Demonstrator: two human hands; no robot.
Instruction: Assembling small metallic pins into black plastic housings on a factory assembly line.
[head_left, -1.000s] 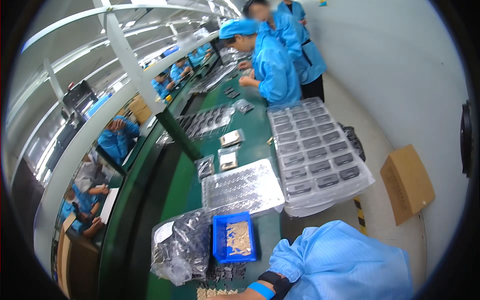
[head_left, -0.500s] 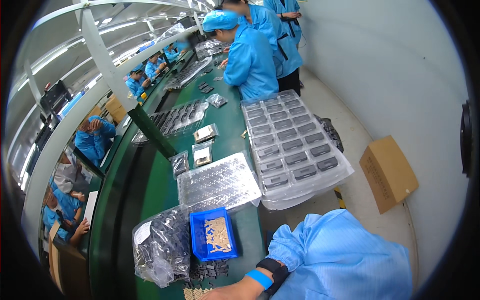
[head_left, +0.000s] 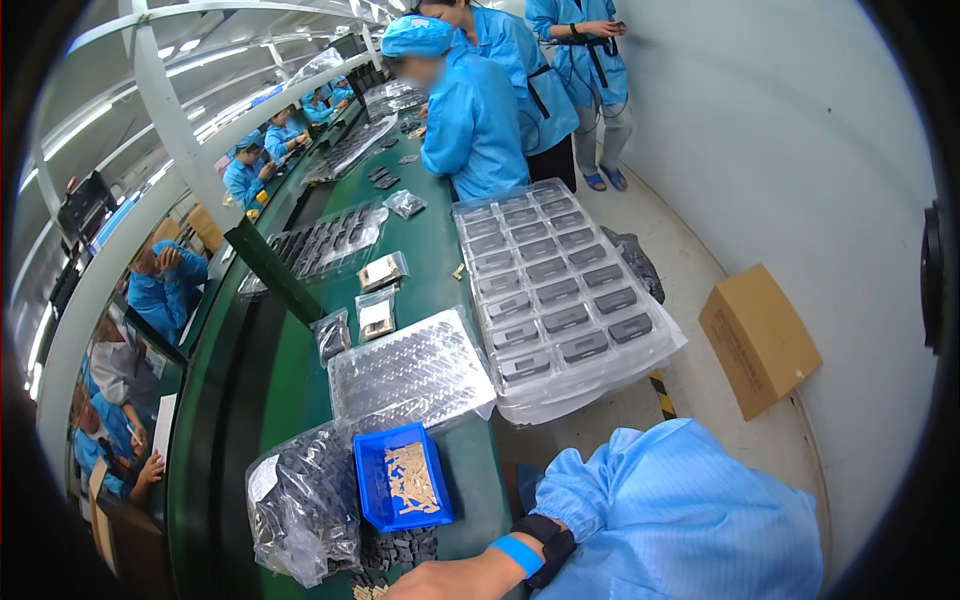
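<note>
My right hand (head_left: 430,582) comes in at the lower edge, below a black wristband (head_left: 546,545) and a blue band. Only its back and wrist show; the fingers are cut off by the frame edge. It lies beside a scatter of small dark pieces (head_left: 400,552). Some small tan pieces (head_left: 370,592) lie at the lower edge near it. Just beyond stands a blue plastic bin (head_left: 367,490) with loose tan strips (head_left: 412,478) inside. Left of the bin sits a clear bag (head_left: 305,505) full of dark parts. My left hand is out of view.
A clear tray of small parts (head_left: 410,368) lies on the green table (head_left: 470,490). Stacked blister trays with black cases (head_left: 570,300) overhang its right edge. Small bags (head_left: 377,315) lie farther back. Co-workers in blue (head_left: 480,130) stand beyond; a cardboard box (head_left: 760,340) rests on the floor.
The view has turned slightly, so the table and its contents sit farther left. My right hand stays low by the small pieces; fewer tan pieces show. The farthest standing person is more visible.
</note>
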